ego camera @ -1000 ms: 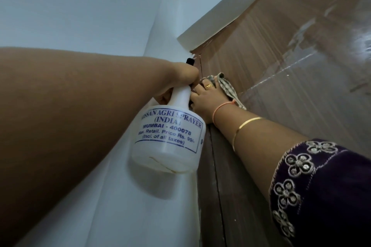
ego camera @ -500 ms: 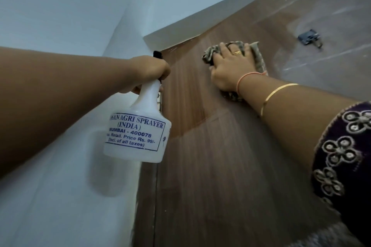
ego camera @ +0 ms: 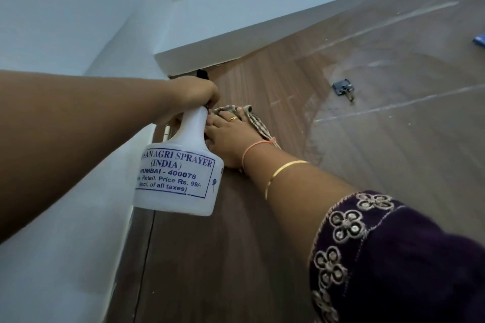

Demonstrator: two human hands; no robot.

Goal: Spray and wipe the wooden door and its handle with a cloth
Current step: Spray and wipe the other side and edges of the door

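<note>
The brown wooden door (ego camera: 301,217) fills the right and lower view, with wet streaks on its upper right. My left hand (ego camera: 191,94) grips the neck and black trigger head of a white spray bottle (ego camera: 178,176) printed with blue text, held up near the door's top left corner. My right hand (ego camera: 228,136) presses a checked cloth (ego camera: 253,119) flat against the door just behind the bottle, fingers spread over it. The bottle hides part of my right hand's fingers. No door handle is in view.
A small dark metal latch fitting (ego camera: 342,88) sits on the door at upper right. A white lintel (ego camera: 236,42) runs above the door, and a white wall (ego camera: 65,21) lies to the left. A blue thing (ego camera: 479,40) shows at the right edge.
My right hand has slid the cloth left and down the door toward the bottle and the door's left edge. The bottle stays held up in my left hand; the view has shifted.
</note>
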